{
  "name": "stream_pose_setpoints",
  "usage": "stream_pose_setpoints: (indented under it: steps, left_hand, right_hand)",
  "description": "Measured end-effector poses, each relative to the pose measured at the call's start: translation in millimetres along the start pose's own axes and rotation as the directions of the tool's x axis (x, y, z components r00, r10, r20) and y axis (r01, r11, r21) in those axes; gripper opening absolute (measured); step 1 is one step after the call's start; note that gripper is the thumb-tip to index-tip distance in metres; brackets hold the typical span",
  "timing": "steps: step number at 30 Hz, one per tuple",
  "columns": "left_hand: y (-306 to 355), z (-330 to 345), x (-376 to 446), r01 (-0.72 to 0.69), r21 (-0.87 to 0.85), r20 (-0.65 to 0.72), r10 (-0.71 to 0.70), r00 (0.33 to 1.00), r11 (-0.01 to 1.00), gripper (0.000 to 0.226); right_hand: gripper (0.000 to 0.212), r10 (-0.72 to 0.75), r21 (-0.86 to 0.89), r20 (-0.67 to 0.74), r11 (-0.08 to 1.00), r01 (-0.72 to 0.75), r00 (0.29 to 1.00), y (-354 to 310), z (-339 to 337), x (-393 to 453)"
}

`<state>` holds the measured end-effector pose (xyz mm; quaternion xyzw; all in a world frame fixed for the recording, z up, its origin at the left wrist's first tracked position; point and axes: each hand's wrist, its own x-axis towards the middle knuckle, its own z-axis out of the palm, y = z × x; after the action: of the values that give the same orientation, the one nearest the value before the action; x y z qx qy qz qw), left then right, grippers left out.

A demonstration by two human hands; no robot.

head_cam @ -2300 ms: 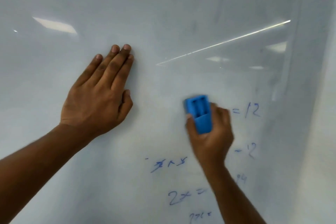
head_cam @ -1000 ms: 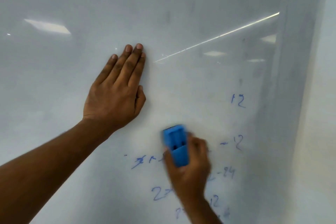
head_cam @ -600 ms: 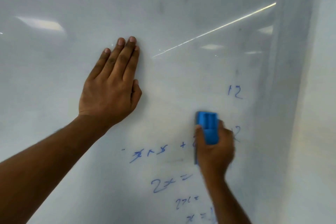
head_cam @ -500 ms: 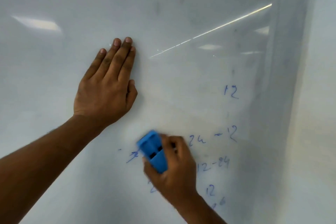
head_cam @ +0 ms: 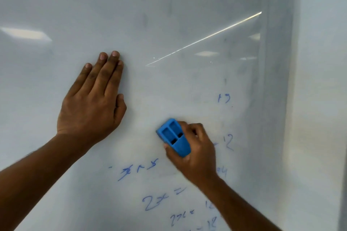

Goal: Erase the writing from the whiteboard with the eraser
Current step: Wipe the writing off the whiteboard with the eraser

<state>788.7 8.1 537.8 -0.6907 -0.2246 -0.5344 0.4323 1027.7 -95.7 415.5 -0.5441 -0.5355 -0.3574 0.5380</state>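
Observation:
A glossy whiteboard fills the head view. Blue handwritten equations run across its lower middle and right, with a faint "12" to the right of my right hand. My right hand is shut on a blue plastic eraser, tilted and pressed against the board above the top line of writing. My left hand lies flat on the board to the upper left, fingers together, holding nothing. My right forearm hides part of the lower lines.
The board's right edge meets a pale wall. Ceiling lights reflect as bright streaks on the upper board. Smudged, wiped patches sit around the eraser.
My right hand has swept the eraser left and right across the writing, and now sits up and right of half a second ago. Parts of the top lines are wiped away. My left hand stays flat.

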Motion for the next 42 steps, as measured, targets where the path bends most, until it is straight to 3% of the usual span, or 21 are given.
stream_pose_setpoints:
  steps: [2,5,7,9,12,14,16,17,19,21,22,24,26,27,29,32,34,35,37,39,42]
  left_hand:
    - [0.5,0.8,0.5,-0.007,-0.006,-0.013,0.007,1.0,1.0,0.066]
    - [1.2,1.6,0.2,0.001,0.0,-0.023,-0.001,1.0,1.0,0.066]
    - [2.0,2.3,-0.2,-0.003,0.003,-0.029,0.003,1.0,1.0,0.066]
    - [1.5,3.3,0.9,-0.006,0.0,-0.032,0.006,0.999,1.0,0.066]
    - [2.0,4.3,-0.1,0.0,-0.012,-0.024,0.0,1.0,1.0,0.067]
    - [0.7,4.0,-0.6,0.0,-0.017,-0.019,0.0,1.0,1.0,0.067]
    - [-0.1,3.4,-0.3,-0.005,-0.03,-0.011,0.004,1.0,1.0,0.067]
    - [-0.1,3.4,-0.5,-0.005,-0.034,-0.009,0.005,1.0,0.999,0.068]
    - [0.6,4.2,-0.6,-0.011,-0.034,-0.015,0.011,1.0,0.999,0.067]
    - [0.5,5.3,-1.2,-0.012,-0.029,-0.03,0.011,0.999,0.999,0.067]
    - [0.2,6.2,-1.4,-0.015,-0.029,-0.039,0.014,0.999,0.999,0.067]
    - [-0.4,8.5,-2.1,-0.018,-0.032,-0.05,0.016,0.999,0.999,0.067]
    - [-0.9,10.2,-2.9,-0.019,-0.036,-0.044,0.018,0.999,0.999,0.067]
    - [-0.7,10.5,-3.2,-0.021,-0.037,-0.044,0.019,0.999,0.999,0.067]
    - [0.2,9.5,-2.5,-0.02,-0.035,-0.053,0.018,0.998,0.999,0.067]
    - [2.3,7.2,-1.3,-0.019,-0.033,-0.047,0.017,0.999,0.999,0.066]
    - [2.3,6.9,-2.7,-0.011,-0.032,-0.045,0.009,0.999,0.999,0.065]
    - [2.0,7.3,-2.5,-0.01,-0.032,-0.047,0.009,0.999,0.999,0.065]
    - [0.9,7.6,-1.6,-0.014,-0.032,-0.047,0.013,0.999,0.999,0.065]
    - [0.2,7.5,-2.2,-0.017,-0.03,-0.052,0.015,0.999,0.999,0.065]
    - [1.5,6.9,-3.4,-0.018,-0.043,-0.048,0.016,0.999,0.999,0.065]
  right_hand:
    - [0.06,0.164,0.003,-0.135,0.986,-0.165,0.977,37.8,-21.7,21.7]
    - [0.043,0.602,0.152,-0.297,0.796,-0.586,0.741,103.0,-62.9,59.5]
    - [0.04,0.702,0.247,-0.317,0.711,-0.659,0.638,115.8,-70.5,68.8]
    - [0.048,0.625,0.155,-0.346,0.774,-0.614,0.7,92.7,-55.6,61.2]
    - [0.066,0.247,0.038,-0.151,0.969,-0.244,0.957,33.9,-22.0,21.5]
    - [0.066,0.052,-0.034,0.011,0.998,-0.051,0.999,25.5,-15.5,10.2]
    - [0.063,0.133,-0.04,-0.072,0.99,-0.136,0.988,49.1,-28.2,24.9]
    - [0.057,0.275,-0.014,-0.162,0.96,-0.281,0.948,65.9,-37.2,36.3]
    - [0.04,0.609,0.163,-0.288,0.792,-0.589,0.739,97.4,-59.4,61.8]
    - [0.032,0.767,0.343,-0.298,0.642,-0.686,0.569,106.1,-65.6,74.0]
    - [0.035,0.766,0.335,-0.305,0.642,-0.689,0.565,97.8,-59.4,72.9]
    - [0.053,0.608,0.215,-0.323,0.794,-0.569,0.725,71.1,-37.0,51.9]
    - [0.065,0.32,0.097,-0.181,0.947,-0.307,0.93,43.7,-19.9,20.6]
    - [0.066,0.219,0.038,-0.112,0.976,-0.216,0.969,44.2,-19.7,13.8]
    - [0.065,0.252,0.051,-0.159,0.968,-0.247,0.954,66.9,-36.3,31.2]
    - [0.043,0.676,0.243,-0.292,0.736,-0.632,0.676,113.1,-68.7,78.7]
    - [0.038,0.755,0.302,-0.301,0.655,-0.692,0.583,112.3,-72.0,93.9]
    - [0.041,0.725,0.277,-0.314,0.687,-0.671,0.613,99.0,-64.3,91.7]
    - [0.053,0.51,0.164,-0.311,0.86,-0.483,0.802,64.0,-38.2,66.1]
    - [0.059,0.233,0.091,-0.132,0.971,-0.222,0.964,36.3,-18.0,31.8]
    - [0.062,0.232,0.059,-0.153,0.973,-0.225,0.961,55.2,-29.3,38.1]
